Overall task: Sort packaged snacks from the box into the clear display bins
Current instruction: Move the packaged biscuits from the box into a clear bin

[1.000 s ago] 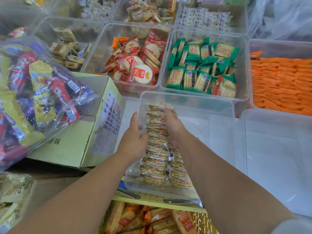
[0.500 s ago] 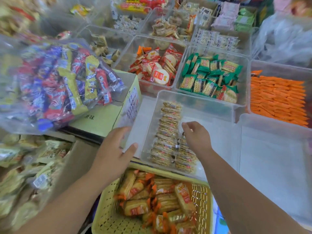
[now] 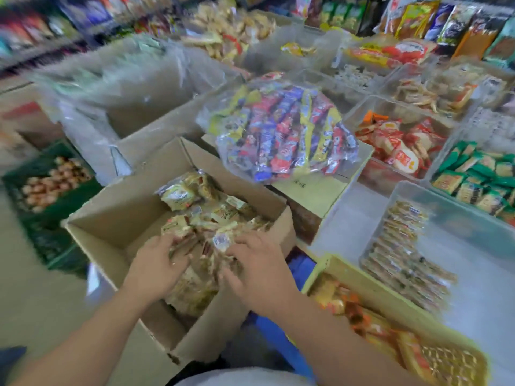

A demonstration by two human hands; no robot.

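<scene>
**Listener:** Where are the hands, and what are they doing?

**Describer:** Both are low in the centre of the frame, down inside an open cardboard box (image 3: 117, 215). The left hand (image 3: 158, 263) bends its fingers into the heap of snack packets (image 3: 200, 210). Blur hides whether they have closed on anything, so I cannot tell. The right hand (image 3: 259, 271) lies on the heap with fingers spread wide, holding nothing. The 2 hands flank 1 clump, probably to gather a bunch together.

**Listener:** What is in that box?

**Describer:** Small pale yellow and brown packets, piled loosely toward its right half. The left half shows bare cardboard.

**Listener:** Where would they go?

**Describer:** Likely the clear bin (image 3: 451, 213) at the right edge, a little apart from the box. It holds neat rows of brownish packets (image 3: 404, 254) along its left side. The rest is bare, so the rows can carry on.

**Listener:** What else is nearby?

**Describer:** A yellow basket (image 3: 370, 282) at lower right holds orange packets. A big clear bag (image 3: 284, 135) of red, blue and yellow bars sits on a closed carton (image 3: 315, 190) above the box. At upper right are a bin of red and white packets (image 3: 404, 107) and a bin of green packets (image 3: 440, 157). A green crate (image 3: 47, 232) at the left edge holds brownish items, too blurred to name.
</scene>
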